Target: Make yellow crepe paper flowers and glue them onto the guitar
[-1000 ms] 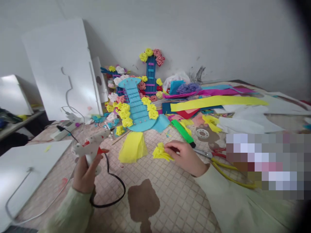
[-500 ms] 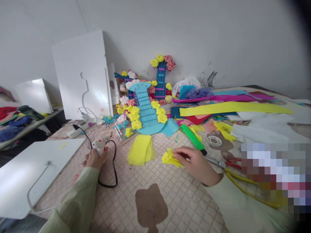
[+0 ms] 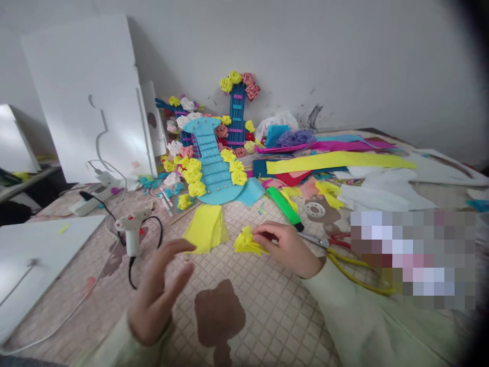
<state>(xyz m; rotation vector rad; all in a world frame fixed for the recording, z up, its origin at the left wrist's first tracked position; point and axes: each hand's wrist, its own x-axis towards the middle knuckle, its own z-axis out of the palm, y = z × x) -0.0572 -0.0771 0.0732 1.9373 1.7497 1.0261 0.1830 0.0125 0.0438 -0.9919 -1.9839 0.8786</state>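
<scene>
My right hand [image 3: 286, 247] pinches a crumpled yellow crepe-paper flower [image 3: 248, 241] just above the table. Nothing is in my left hand [image 3: 162, 290]; its fingers are spread, slightly blurred, in front of a stack of yellow crepe-paper sheets [image 3: 205, 229]. Left of that hand, a white glue gun [image 3: 132, 229] stands on the table with its black cord. Beyond the sheets leans a light-blue guitar-shaped panel [image 3: 216, 168] with strings and yellow paper flowers along its sides.
A green box cutter [image 3: 283, 206], scissors [image 3: 313, 237] and yellow-handled pliers [image 3: 359, 262] lie to the right, near a white ring [image 3: 315, 209]. Paper strips, among them a long yellow one [image 3: 340, 162], lie behind. A power strip [image 3: 91, 200] and a white board [image 3: 46, 244] are at left.
My left hand has let go of the glue gun, leaving it standing, and has moved right towards the yellow sheets. My right hand still holds the yellow flower. The view has turned to the right.
</scene>
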